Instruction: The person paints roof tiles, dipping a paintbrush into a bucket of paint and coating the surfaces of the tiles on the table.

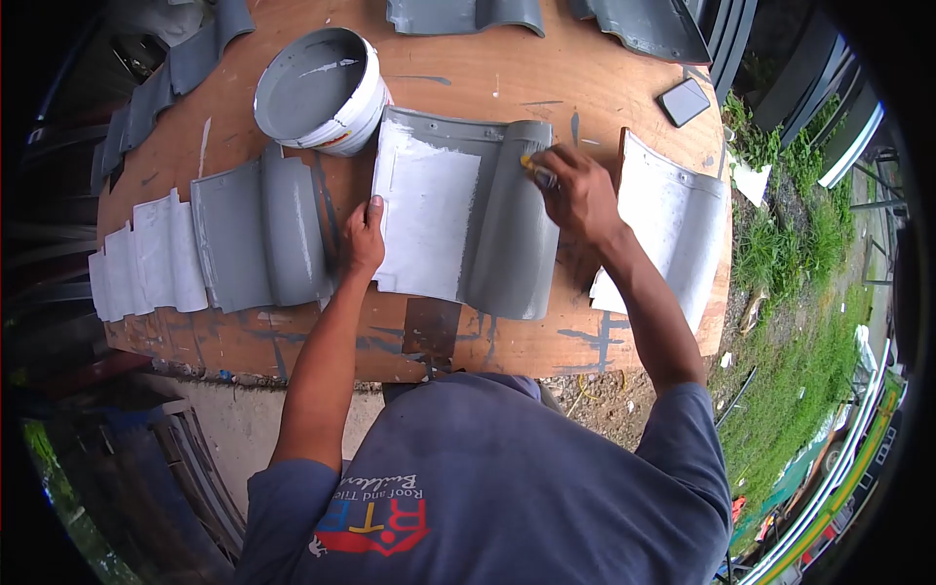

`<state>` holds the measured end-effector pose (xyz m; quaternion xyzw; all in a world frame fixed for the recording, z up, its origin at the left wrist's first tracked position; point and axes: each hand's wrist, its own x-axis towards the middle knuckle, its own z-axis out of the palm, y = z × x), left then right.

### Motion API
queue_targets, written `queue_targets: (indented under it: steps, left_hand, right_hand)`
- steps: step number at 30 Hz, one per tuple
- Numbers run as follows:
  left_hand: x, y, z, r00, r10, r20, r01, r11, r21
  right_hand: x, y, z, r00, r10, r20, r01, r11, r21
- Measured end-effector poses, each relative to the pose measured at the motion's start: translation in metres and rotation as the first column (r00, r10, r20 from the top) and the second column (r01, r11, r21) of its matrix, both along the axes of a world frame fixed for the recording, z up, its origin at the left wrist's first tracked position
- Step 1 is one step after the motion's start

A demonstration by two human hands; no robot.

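Note:
In the middle of the table lies a roof tile [426, 219], its flat part white, its top edge and raised right side coated in grey paint. My left hand [364, 234] grips the tile's left edge, thumb on top and fingers mostly hidden. Over the tile's raised right side, my right hand [577, 190] is closed around a paintbrush [532, 166]; a yellow part shows, while the bristles are mostly hidden. Just behind and left of the tile stands a white bucket [366, 122] with grey paint inside.
Another grey tile [234, 234] and stacked white tiles [146, 258] lie to the left. A white tile [673, 210] is on the right. Grey tiles [653, 29] line the far edge. A dark rectangular object [684, 101] rests near the right rim of the wooden table [468, 78].

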<state>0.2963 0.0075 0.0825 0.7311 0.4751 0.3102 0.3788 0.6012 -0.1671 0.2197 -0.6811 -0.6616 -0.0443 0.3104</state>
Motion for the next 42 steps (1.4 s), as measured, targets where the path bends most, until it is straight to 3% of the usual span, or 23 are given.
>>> queue_targets:
  steps: [3, 7, 11, 12, 14, 15, 16, 17, 19, 21, 22, 27, 30, 31, 33, 35, 37, 39, 42]
  left_hand:
    - [-0.001, 0.003, -0.010, 0.999, 0.001, 0.045, -0.003, 1.000, 0.031]
    - [-0.001, 0.000, -0.006, 1.000, -0.024, -0.014, 0.024, 1.000, 0.007]
    - [0.001, -0.001, -0.002, 0.999, -0.029, -0.017, 0.030, 0.999, 0.018]
    - [0.002, -0.003, 0.000, 1.000, -0.012, -0.023, 0.013, 0.999, 0.036]
    - [0.001, -0.002, 0.002, 0.998, -0.006, -0.065, 0.009, 0.999, 0.038]
    - [0.000, -0.001, -0.004, 0.997, -0.035, -0.071, 0.039, 0.998, 0.051]
    - [-0.001, 0.002, -0.012, 0.999, -0.037, -0.040, 0.039, 0.997, 0.060]
    - [-0.001, 0.003, -0.014, 0.999, -0.037, -0.007, 0.037, 0.997, 0.066]
    - [0.001, 0.003, -0.006, 0.998, -0.051, -0.027, 0.053, 0.997, 0.057]
    - [0.001, 0.003, -0.012, 0.999, -0.048, -0.012, 0.049, 0.992, 0.118]
    - [0.000, 0.003, -0.010, 0.998, -0.064, -0.013, 0.065, 0.995, 0.077]
    - [-0.001, 0.003, -0.010, 0.998, -0.039, -0.043, 0.042, 0.996, 0.083]
    - [0.002, 0.001, -0.010, 0.999, -0.039, -0.030, 0.041, 0.996, 0.079]
    - [0.002, 0.002, -0.010, 0.999, -0.030, -0.019, 0.032, 0.997, 0.074]
    - [0.002, 0.004, -0.010, 0.999, -0.032, -0.035, 0.035, 0.995, 0.093]
    - [-0.001, 0.002, -0.010, 0.998, -0.028, -0.055, 0.034, 0.994, 0.105]
    - [-0.001, 0.003, -0.010, 0.996, -0.036, -0.086, 0.042, 0.996, 0.076]
    - [0.000, 0.004, -0.009, 0.996, -0.036, -0.078, 0.042, 0.996, 0.079]
    - [-0.001, 0.003, -0.010, 0.997, -0.029, -0.070, 0.034, 0.997, 0.072]
  right_hand:
    - [-0.050, -0.049, -0.007, 0.987, 0.153, -0.057, -0.159, 0.978, -0.135]
    - [-0.103, -0.089, -0.004, 0.907, 0.276, -0.319, -0.371, 0.882, -0.292]
    - [-0.080, -0.079, 0.006, 0.777, 0.217, -0.591, -0.445, 0.854, -0.271]
    - [-0.067, -0.072, 0.015, 0.789, 0.119, -0.603, -0.357, 0.888, -0.291]
    - [-0.036, -0.059, 0.019, 0.779, 0.070, -0.623, -0.093, 0.996, -0.003]
    - [-0.017, -0.057, 0.010, 0.800, -0.067, -0.597, 0.112, 0.993, 0.038]
    - [-0.007, -0.053, 0.010, 0.708, -0.271, -0.652, 0.371, 0.929, 0.017]
    - [0.007, -0.052, -0.002, 0.601, -0.359, -0.714, 0.537, 0.843, 0.028]
    - [0.013, -0.053, -0.016, 0.382, -0.309, -0.871, 0.713, 0.698, 0.065]
    - [0.013, -0.052, -0.043, 0.384, -0.430, -0.817, 0.725, 0.688, -0.021]
    - [0.010, -0.046, -0.051, 0.505, -0.420, -0.754, 0.724, 0.682, 0.105]
    - [0.014, -0.056, -0.028, 0.441, -0.429, -0.788, 0.758, 0.648, 0.072]
    - [0.016, -0.056, -0.047, 0.532, -0.534, -0.657, 0.652, 0.753, -0.084]
    - [0.019, -0.058, -0.046, 0.533, -0.533, -0.657, 0.654, 0.753, -0.080]
    - [0.023, -0.060, -0.048, 0.417, -0.396, -0.818, 0.713, 0.701, 0.024]
    - [0.024, -0.057, -0.057, 0.462, -0.349, -0.816, 0.726, 0.677, 0.122]
    - [0.024, -0.058, -0.056, 0.533, -0.499, -0.683, 0.585, 0.801, -0.129]
    - [0.026, -0.058, -0.051, 0.533, -0.483, -0.694, 0.598, 0.796, -0.094]
    - [0.025, -0.053, -0.043, 0.528, -0.267, -0.806, 0.670, 0.714, 0.202]
